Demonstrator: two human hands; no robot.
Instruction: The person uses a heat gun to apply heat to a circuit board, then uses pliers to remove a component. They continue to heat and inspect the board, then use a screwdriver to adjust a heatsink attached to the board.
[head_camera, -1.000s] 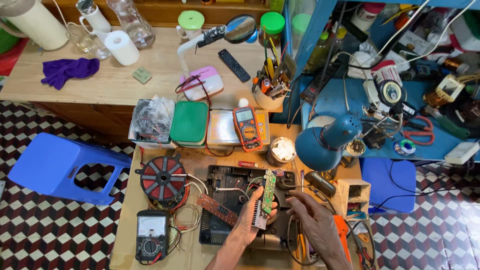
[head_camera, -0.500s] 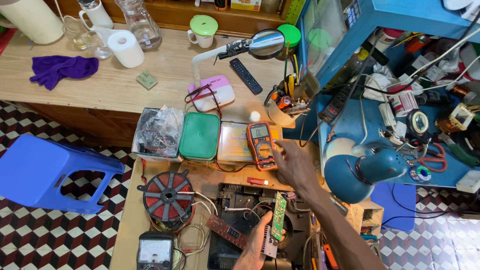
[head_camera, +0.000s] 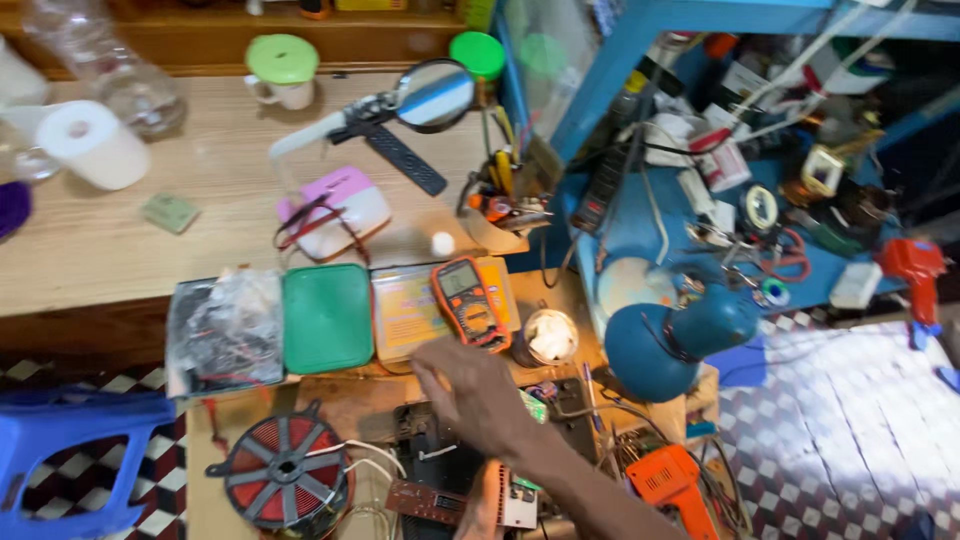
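Lying just beyond right hand, orange multimeter, apart, untouched

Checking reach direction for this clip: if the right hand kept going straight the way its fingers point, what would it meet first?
The right hand points up and left across the bench. Going on, it would probably first reach the flat yellowish case beside the orange multimeter, near the green-lidded box. The hand's height above them is unclear.

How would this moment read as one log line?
right hand: open, reaching near orange multimeter | left hand: mostly hidden, by circuit board
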